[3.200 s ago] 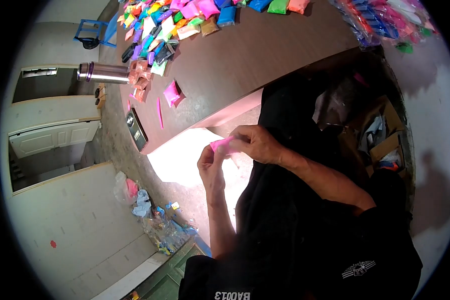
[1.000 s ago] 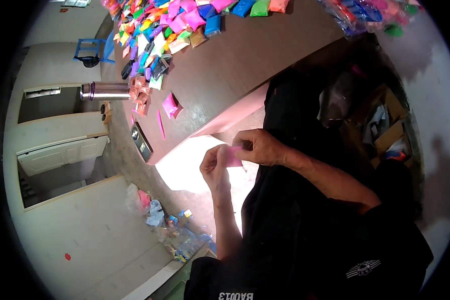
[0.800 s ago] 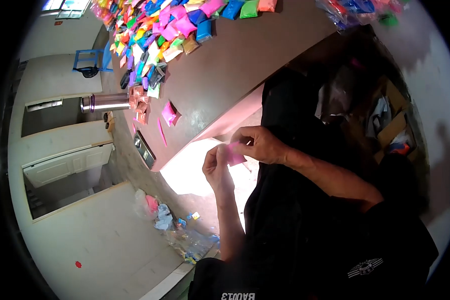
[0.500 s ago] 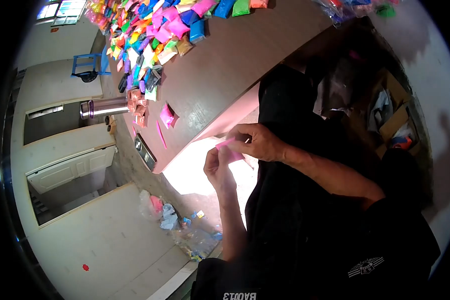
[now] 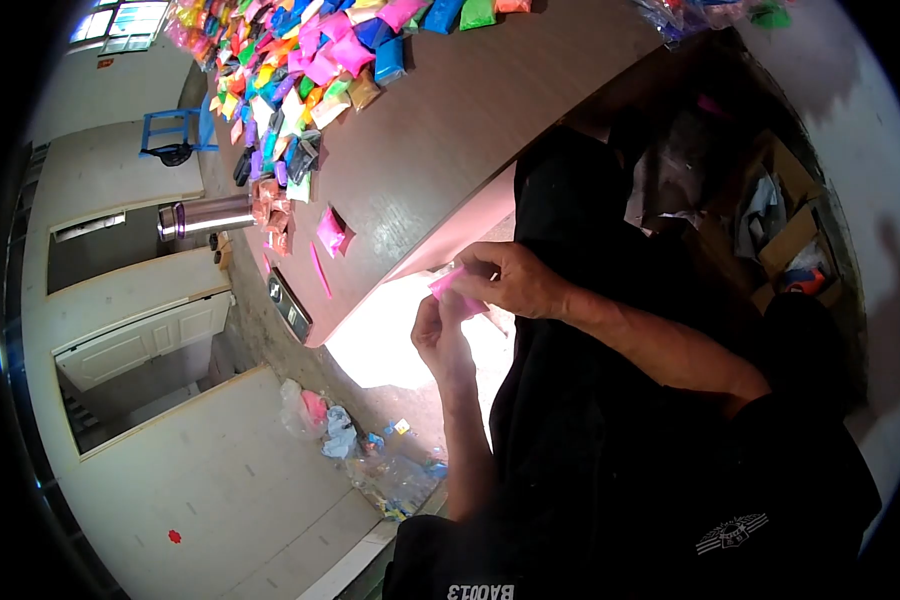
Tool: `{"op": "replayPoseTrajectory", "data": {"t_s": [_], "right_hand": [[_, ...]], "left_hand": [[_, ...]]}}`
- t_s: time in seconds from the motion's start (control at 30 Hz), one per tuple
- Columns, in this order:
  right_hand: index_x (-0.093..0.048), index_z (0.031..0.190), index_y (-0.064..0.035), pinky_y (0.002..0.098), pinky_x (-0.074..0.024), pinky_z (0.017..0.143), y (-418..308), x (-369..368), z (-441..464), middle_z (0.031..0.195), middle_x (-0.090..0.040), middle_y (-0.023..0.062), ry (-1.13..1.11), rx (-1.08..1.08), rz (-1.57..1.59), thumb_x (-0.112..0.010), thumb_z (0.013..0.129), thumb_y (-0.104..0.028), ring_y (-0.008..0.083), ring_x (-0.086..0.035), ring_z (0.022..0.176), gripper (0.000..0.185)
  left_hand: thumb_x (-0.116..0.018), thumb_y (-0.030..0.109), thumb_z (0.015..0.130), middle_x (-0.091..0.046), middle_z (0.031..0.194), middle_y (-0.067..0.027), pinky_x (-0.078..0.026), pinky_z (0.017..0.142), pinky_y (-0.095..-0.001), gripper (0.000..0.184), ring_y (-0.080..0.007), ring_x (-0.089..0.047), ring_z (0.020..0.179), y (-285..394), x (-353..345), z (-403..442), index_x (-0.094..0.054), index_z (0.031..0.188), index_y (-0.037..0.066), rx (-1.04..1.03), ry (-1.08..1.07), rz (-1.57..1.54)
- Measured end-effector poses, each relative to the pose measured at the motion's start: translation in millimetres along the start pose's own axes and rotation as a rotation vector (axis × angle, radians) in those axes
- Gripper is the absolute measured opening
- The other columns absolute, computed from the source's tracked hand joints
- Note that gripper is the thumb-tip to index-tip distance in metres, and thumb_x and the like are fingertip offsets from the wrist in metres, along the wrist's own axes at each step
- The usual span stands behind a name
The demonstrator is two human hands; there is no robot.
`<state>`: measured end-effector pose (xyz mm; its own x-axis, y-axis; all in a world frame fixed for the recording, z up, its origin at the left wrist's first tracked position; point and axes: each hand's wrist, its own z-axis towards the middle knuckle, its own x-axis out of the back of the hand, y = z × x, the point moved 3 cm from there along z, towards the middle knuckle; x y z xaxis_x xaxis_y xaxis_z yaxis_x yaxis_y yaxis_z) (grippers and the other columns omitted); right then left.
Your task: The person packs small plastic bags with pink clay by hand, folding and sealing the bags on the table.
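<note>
A small pink plastic packet (image 5: 467, 304) is held between my hands, just off the near edge of the table. The fingers of my left hand (image 5: 440, 335) are closed on its lower left side. From the right, my right hand (image 5: 525, 283) pinches its upper edge, with the thumb and fingertips close to those of the left. Finger overlap hides part of the packet. On the table, the nearest things are another pink packet (image 5: 330, 232) and a thin pink strip (image 5: 321, 271).
A heap of packets in many colours (image 5: 320, 60) covers the far part of the brown table (image 5: 450, 130). A metal flask (image 5: 207, 216) lies near several brown packets (image 5: 270, 205). At the table corner is a phone-like device (image 5: 289, 305). Plastic bags (image 5: 400, 482) litter the floor; an open cardboard box (image 5: 792, 225) stands right.
Both hands stay nearly in place, with small shifts of the fingers on the pink packet. More of the packet's pink surface shows now. The view has shifted slightly.
</note>
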<state>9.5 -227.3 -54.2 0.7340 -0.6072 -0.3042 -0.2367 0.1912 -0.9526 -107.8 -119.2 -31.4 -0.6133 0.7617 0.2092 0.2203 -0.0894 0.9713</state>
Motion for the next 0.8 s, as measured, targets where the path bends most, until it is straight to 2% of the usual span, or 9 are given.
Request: {"op": "replayPoseTrajectory", "data": {"t_s": [0.07,0.27,0.53,0.6,0.7,0.8], "right_hand": [[-0.066,0.099,0.0015,0.0269,-0.0508,0.066,0,0,1,0.083,-0.067,0.0064,-0.049,-0.045,-0.043,-0.067,0.095,-0.013,0.0106,-0.061,0.073,0.016],[-0.066,0.100,0.0007,0.0269,-0.0510,0.066,8,-5,-1,0.081,-0.064,0.0056,0.074,0.076,0.033,-0.067,0.096,-0.015,0.0115,-0.059,0.072,0.016],[-0.064,0.107,0.0004,0.0282,-0.0519,0.068,6,-8,-3,0.083,-0.066,0.0077,-0.051,-0.019,0.007,-0.065,0.097,-0.015,0.0134,-0.060,0.072,0.018],[-0.064,0.108,0.0006,0.0284,-0.0522,0.068,7,-9,-2,0.084,-0.066,0.0079,-0.036,0.005,0.015,-0.065,0.097,-0.014,0.0137,-0.061,0.073,0.019],[-0.064,0.108,0.0014,0.0289,-0.0531,0.068,6,-6,-4,0.085,-0.067,0.0085,-0.008,0.017,0.042,-0.065,0.096,-0.014,0.0142,-0.063,0.075,0.019],[-0.064,0.108,0.0020,0.0293,-0.0538,0.069,5,-7,-4,0.086,-0.067,0.0090,0.003,0.013,0.068,-0.065,0.096,-0.013,0.0145,-0.065,0.077,0.020]], "left_hand": [[-0.059,0.026,0.104,-0.069,0.092,-0.0056,-0.051,0.075,-0.0275,0.029,-0.0120,-0.063,0.082,-3,1,0,-0.068,0.106,-0.001,0.015,0.022,-0.029],[-0.059,0.025,0.104,-0.069,0.093,-0.0051,-0.051,0.073,-0.0270,0.027,-0.0108,-0.062,0.082,-9,-1,-5,-0.068,0.109,0.000,0.088,-0.075,-0.060],[-0.061,0.025,0.103,-0.069,0.094,-0.0064,-0.051,0.071,-0.0262,0.027,-0.0116,-0.062,0.079,-11,10,-9,-0.068,0.111,0.000,0.059,-0.026,-0.007],[-0.061,0.024,0.103,-0.069,0.094,-0.0066,-0.050,0.070,-0.0259,0.026,-0.0119,-0.062,0.078,-11,3,-10,-0.067,0.111,0.000,0.125,-0.028,-0.130],[-0.060,0.023,0.103,-0.068,0.093,-0.0064,-0.049,0.068,-0.0258,0.024,-0.0121,-0.060,0.075,-11,-1,-12,-0.067,0.110,0.001,0.179,-0.060,-0.152],[-0.060,0.022,0.103,-0.067,0.091,-0.0061,-0.049,0.068,-0.0256,0.023,-0.0121,-0.059,0.074,-15,-1,-12,-0.066,0.108,0.000,0.135,-0.089,-0.175]]}}
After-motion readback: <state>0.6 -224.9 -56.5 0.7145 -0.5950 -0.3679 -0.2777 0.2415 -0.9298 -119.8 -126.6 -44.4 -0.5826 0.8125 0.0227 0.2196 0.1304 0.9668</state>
